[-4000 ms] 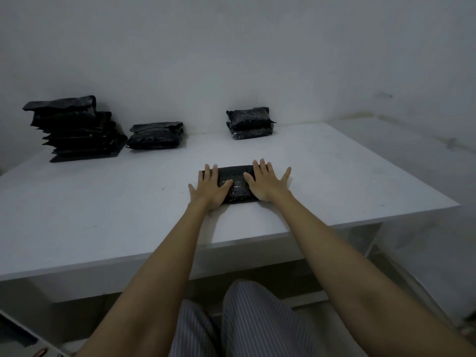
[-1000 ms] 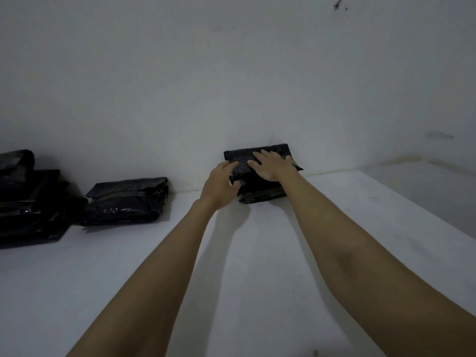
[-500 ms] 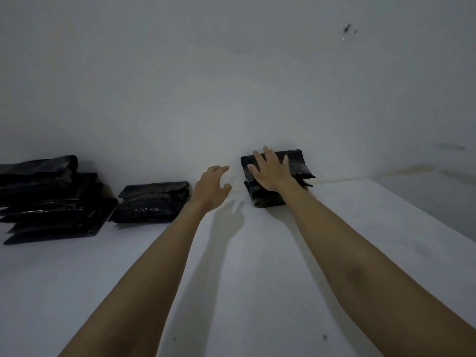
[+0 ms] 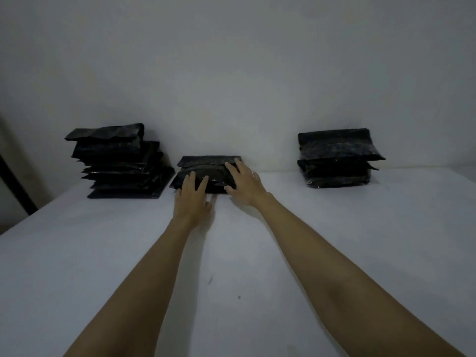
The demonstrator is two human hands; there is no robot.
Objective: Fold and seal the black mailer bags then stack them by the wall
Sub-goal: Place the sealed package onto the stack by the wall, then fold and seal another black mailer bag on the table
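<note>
A single black mailer bag (image 4: 206,169) lies flat against the wall at the middle of the white table (image 4: 231,253). My left hand (image 4: 192,199) has straight fingers touching the bag's front left edge. My right hand (image 4: 244,186) lies spread on the bag's right part, fingers on top and thumb at the front edge. To the right, a short stack of folded black bags (image 4: 337,158) stands by the wall, apart from both hands. At the left, a taller pile of several black bags (image 4: 121,163) rests beside the middle bag.
The white wall (image 4: 231,73) runs right behind all three groups of bags. A dark upright strip (image 4: 15,181) shows past the table's left edge. Bare table surface stretches from the bags toward me.
My right hand has left the right stack and my left hand has swung left; both now rest on the middle bag. The view has turned left, showing the tall left pile.
</note>
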